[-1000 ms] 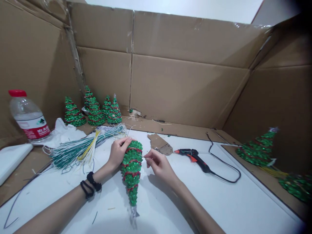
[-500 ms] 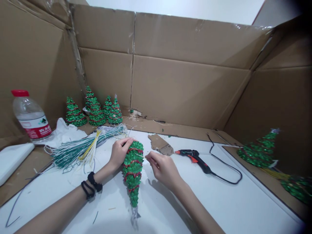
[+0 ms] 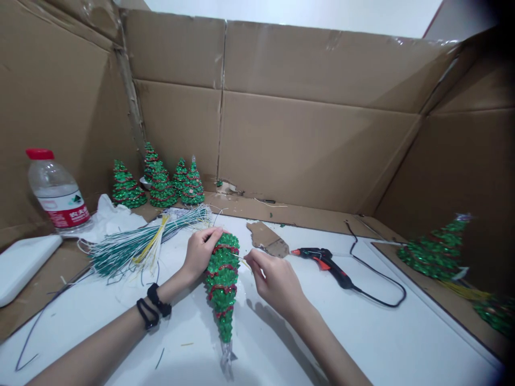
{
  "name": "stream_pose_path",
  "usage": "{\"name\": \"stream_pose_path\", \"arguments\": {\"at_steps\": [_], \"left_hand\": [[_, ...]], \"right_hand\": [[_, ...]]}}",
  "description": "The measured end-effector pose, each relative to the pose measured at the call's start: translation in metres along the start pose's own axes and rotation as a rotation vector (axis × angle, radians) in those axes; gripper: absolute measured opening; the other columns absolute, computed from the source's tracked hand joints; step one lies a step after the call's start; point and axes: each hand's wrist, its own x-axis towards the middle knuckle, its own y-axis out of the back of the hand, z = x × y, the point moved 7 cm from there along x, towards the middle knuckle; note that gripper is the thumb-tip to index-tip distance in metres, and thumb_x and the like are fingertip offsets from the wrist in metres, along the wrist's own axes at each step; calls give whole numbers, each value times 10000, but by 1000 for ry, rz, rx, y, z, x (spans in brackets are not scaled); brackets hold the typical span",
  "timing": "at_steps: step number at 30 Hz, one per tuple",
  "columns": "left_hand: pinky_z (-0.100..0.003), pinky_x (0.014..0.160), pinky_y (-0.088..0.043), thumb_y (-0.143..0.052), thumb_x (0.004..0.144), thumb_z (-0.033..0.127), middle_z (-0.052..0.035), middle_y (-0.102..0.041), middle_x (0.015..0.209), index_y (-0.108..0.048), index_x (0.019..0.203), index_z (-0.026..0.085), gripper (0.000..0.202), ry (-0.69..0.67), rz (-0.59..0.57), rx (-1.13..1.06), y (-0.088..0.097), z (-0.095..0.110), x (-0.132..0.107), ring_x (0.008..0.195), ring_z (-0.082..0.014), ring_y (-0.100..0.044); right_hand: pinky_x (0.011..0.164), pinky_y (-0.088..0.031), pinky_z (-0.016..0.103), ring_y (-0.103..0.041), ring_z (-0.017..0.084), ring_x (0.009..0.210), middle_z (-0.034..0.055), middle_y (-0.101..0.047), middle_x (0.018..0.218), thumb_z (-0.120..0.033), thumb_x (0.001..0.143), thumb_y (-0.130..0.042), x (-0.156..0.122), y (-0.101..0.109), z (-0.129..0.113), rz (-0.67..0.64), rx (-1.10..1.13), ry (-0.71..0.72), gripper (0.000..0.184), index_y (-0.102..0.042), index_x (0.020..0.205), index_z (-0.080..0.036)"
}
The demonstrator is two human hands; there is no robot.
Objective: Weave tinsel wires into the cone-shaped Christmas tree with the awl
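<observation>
A green sequin tree with red bands (image 3: 222,287) lies on the white table (image 3: 382,338), its tip pointing toward me. My left hand (image 3: 200,252) wraps round the tree's wide base end. My right hand (image 3: 273,279) is closed in a pinch on a thin pale wire (image 3: 240,258) that runs into the tree's side near the base. A bundle of green, white and yellow wires (image 3: 139,245) lies just left of my left hand.
A black and orange glue gun (image 3: 324,259) with its black cord (image 3: 382,292) lies right of my hands, a cardboard scrap (image 3: 267,239) behind them. Several finished trees (image 3: 161,182) stand at the back left, more (image 3: 436,249) at the right. A water bottle (image 3: 58,193) stands far left. Cardboard walls surround the table.
My right hand has moved slightly toward me and to the right while still pinching the wire at the tree. My left hand keeps its hold on the base.
</observation>
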Motion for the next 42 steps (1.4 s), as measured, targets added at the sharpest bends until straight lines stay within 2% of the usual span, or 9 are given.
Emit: {"name": "stream_pose_path", "arguments": {"at_steps": [13,21,27,34,42], "left_hand": [[-286,740,-459,-496,850,411,-49,-727,820,-714,777,168,336,-2,5,10,0,0,-3,798,-217,-639],[-272,708,-455,-483,859,394,-33,-716,769,-718,785,170,333,-23,-61,-7,-4,6,-4,741,-203,-628],[-278,730,-457,-490,861,398,-43,-718,807,-717,801,161,334,-19,-31,-46,-3,0,-3,773,-208,-627],[-281,749,-460,-485,861,408,-48,-725,854,-721,851,157,345,4,23,-54,-1,-1,-3,803,-212,-634],[-276,759,-462,-483,856,437,-50,-729,896,-715,864,164,358,29,85,-5,3,-4,-5,841,-219,-641]], "right_hand": [[526,-283,222,-632,158,654,17,-696,800,-101,848,-394,-1,-3,-4,-7,39,42,194,-543,820,-222],[517,-285,215,-607,143,604,1,-686,737,-75,800,-403,-1,-2,-3,-30,103,106,215,-558,780,-223],[539,-312,208,-605,146,614,7,-693,756,-101,817,-412,-1,-9,2,-3,200,25,197,-568,807,-221],[526,-309,222,-579,167,589,21,-669,748,-159,853,-381,-3,-10,-5,20,210,-125,172,-523,780,-225],[490,-320,222,-455,147,477,-15,-552,592,-235,885,-354,-8,-27,-7,54,467,-215,150,-477,799,-231]]}}
